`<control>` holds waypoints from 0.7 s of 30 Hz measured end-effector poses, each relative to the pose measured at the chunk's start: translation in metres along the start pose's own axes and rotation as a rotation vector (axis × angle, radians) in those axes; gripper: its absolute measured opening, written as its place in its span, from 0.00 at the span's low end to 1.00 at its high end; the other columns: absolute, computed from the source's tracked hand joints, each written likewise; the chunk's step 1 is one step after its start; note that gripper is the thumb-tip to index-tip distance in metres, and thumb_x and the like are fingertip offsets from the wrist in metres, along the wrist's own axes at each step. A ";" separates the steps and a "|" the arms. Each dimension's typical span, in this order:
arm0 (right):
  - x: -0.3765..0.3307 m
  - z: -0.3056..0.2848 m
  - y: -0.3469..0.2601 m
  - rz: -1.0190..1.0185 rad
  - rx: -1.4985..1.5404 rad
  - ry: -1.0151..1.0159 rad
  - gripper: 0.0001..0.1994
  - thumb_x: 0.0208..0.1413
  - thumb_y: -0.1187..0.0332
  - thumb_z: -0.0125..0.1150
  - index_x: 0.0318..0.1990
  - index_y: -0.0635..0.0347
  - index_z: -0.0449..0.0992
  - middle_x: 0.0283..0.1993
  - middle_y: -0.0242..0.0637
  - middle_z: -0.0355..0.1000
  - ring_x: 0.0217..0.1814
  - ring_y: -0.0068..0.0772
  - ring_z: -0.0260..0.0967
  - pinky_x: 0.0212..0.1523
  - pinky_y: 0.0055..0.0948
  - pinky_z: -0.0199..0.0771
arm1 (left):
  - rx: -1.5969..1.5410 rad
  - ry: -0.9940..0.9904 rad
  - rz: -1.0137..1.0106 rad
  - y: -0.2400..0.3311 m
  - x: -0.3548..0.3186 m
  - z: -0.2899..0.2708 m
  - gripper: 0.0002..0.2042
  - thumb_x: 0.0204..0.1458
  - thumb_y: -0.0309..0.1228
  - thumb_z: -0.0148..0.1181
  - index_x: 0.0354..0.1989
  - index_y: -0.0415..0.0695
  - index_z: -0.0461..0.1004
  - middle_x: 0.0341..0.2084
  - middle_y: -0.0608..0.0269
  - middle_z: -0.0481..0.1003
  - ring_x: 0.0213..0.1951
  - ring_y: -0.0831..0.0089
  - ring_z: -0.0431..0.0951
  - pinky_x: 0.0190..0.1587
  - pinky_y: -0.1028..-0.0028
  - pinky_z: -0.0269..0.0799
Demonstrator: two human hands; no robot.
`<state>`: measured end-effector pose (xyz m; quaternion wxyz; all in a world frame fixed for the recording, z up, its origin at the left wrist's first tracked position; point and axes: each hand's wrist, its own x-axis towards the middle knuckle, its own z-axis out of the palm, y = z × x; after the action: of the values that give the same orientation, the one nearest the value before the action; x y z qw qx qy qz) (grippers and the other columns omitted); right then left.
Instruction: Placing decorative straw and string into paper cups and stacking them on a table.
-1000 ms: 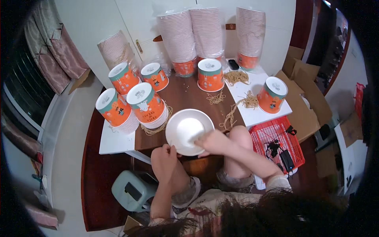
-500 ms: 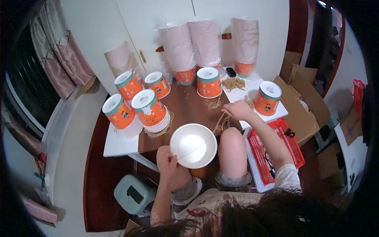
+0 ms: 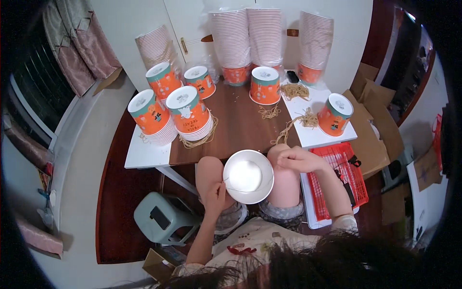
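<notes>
A paper bucket (image 3: 239, 172), white inside, rests with its mouth up between my knees. At its left rim my left hand (image 3: 214, 196) is closed, thumb and finger pinching a thin string (image 3: 244, 191). The string sags across the bucket's mouth toward the right side. Beside the right rim, above my right knee, my right hand (image 3: 299, 160) is closed with its fingertips together; the bit of string in them is hardly visible. A loose string bundle (image 3: 308, 119) lies on the table's white right end, with strands trailing down toward my right knee.
Upside-down orange buckets (image 3: 188, 113) stand at the table's left, some in stacks. Another orange bucket (image 3: 265, 86) is at the back, one more (image 3: 335, 115) at the right. Tall wrapped stacks (image 3: 231, 38) line the cabinet. A red basket (image 3: 339, 176) sits right, a stool (image 3: 163, 219) left.
My right hand has come down and nearer from over the table to the bucket's right rim. The string, stretched straight before, now sags. My left hand stays at the left rim.
</notes>
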<state>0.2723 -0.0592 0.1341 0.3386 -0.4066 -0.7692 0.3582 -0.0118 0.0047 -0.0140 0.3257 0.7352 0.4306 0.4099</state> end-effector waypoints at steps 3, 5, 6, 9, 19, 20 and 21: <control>0.017 0.012 -0.003 0.000 0.023 0.077 0.10 0.54 0.66 0.46 0.30 0.63 0.69 0.26 0.34 0.68 0.30 0.21 0.64 0.33 0.24 0.64 | -0.051 0.073 -0.005 0.031 0.004 -0.008 0.07 0.50 0.30 0.51 0.27 0.38 0.71 0.20 0.64 0.71 0.23 0.76 0.68 0.27 0.77 0.64; 0.037 0.017 -0.017 0.061 0.006 0.135 0.11 0.56 0.65 0.46 0.30 0.64 0.70 0.28 0.30 0.69 0.31 0.18 0.63 0.32 0.20 0.64 | -0.185 0.005 -0.080 0.022 0.007 -0.011 0.07 0.50 0.29 0.51 0.29 0.38 0.71 0.21 0.65 0.71 0.24 0.79 0.68 0.27 0.78 0.63; 0.048 0.018 -0.022 0.060 0.005 0.143 0.11 0.56 0.65 0.46 0.30 0.64 0.70 0.28 0.30 0.69 0.31 0.18 0.63 0.32 0.20 0.64 | -0.325 -0.065 -0.152 0.020 0.011 -0.011 0.06 0.50 0.28 0.52 0.31 0.38 0.72 0.22 0.67 0.71 0.24 0.81 0.68 0.27 0.80 0.63; 0.082 0.024 -0.034 -0.078 0.198 0.167 0.11 0.55 0.65 0.46 0.31 0.63 0.70 0.29 0.30 0.69 0.31 0.17 0.63 0.32 0.20 0.64 | -0.587 -0.151 -0.221 0.027 0.022 -0.007 0.07 0.50 0.28 0.51 0.34 0.38 0.72 0.21 0.69 0.70 0.24 0.84 0.66 0.27 0.83 0.62; 0.184 0.053 -0.009 -0.060 -0.164 0.358 0.11 0.51 0.63 0.48 0.28 0.62 0.71 0.26 0.41 0.70 0.29 0.36 0.69 0.31 0.31 0.67 | -0.402 -0.487 -0.039 0.024 0.034 -0.019 0.07 0.50 0.23 0.47 0.34 0.37 0.72 0.20 0.68 0.69 0.26 0.82 0.67 0.30 0.84 0.62; 0.193 0.056 0.001 0.025 -0.243 0.417 0.12 0.50 0.62 0.48 0.27 0.62 0.70 0.25 0.42 0.70 0.28 0.39 0.69 0.30 0.33 0.67 | -0.400 -0.471 -0.065 0.030 0.033 -0.023 0.07 0.50 0.23 0.47 0.34 0.37 0.72 0.21 0.68 0.69 0.26 0.82 0.67 0.30 0.83 0.62; 0.198 0.056 0.009 0.110 -0.324 0.476 0.12 0.49 0.61 0.49 0.26 0.61 0.70 0.24 0.43 0.69 0.27 0.42 0.69 0.30 0.35 0.68 | -0.398 -0.456 -0.089 0.034 0.034 -0.025 0.07 0.49 0.22 0.47 0.34 0.37 0.72 0.21 0.67 0.69 0.27 0.81 0.68 0.31 0.83 0.63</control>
<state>0.1434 0.1010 0.1432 0.4203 -0.5691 -0.6920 0.1431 -0.0119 0.0245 0.0366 0.5693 0.7104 0.2894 0.2958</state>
